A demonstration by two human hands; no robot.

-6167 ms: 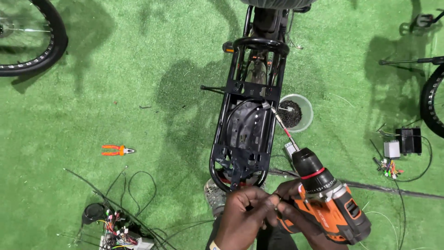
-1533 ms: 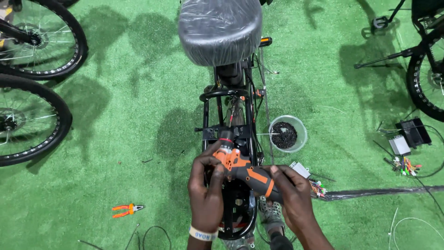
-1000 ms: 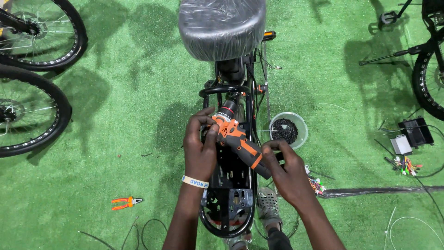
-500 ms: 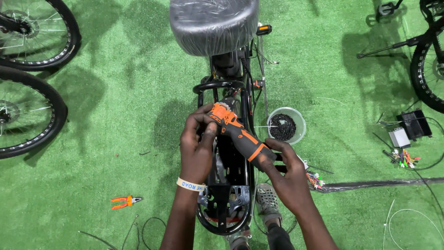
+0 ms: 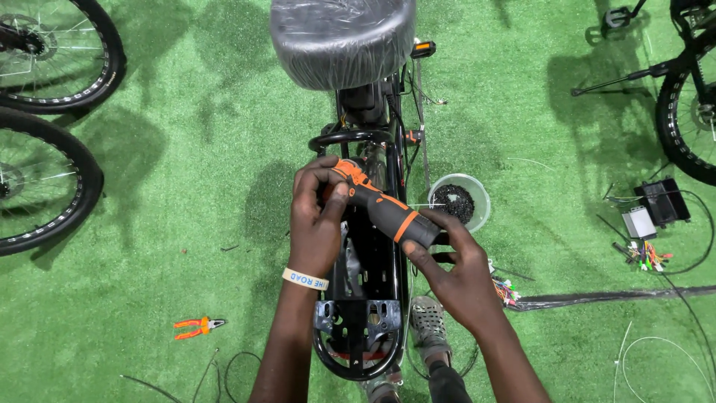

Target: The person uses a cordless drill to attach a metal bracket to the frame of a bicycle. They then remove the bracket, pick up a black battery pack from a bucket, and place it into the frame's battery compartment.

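An orange and black cordless drill [image 5: 382, 208] lies tilted over the black rear rack [image 5: 363, 298] of a bicycle, its front end down by the frame tube under the plastic-wrapped saddle [image 5: 341, 39]. My left hand [image 5: 317, 218] wraps around the drill's orange front end. My right hand [image 5: 451, 272] grips the black handle end. A pale wristband sits on my left wrist.
A clear bowl of small dark parts [image 5: 458, 202] sits on the green turf right of the rack. Orange pliers [image 5: 196, 327] lie lower left. Bicycle wheels [image 5: 43, 183] stand at left and another wheel [image 5: 690, 127] at right. Loose cables and a black box [image 5: 656, 205] lie right.
Six seconds ago the drill was held low near the rack's rear end. Both hands have carried it forward along the rack toward the saddle, and it has barely moved in the last half second.
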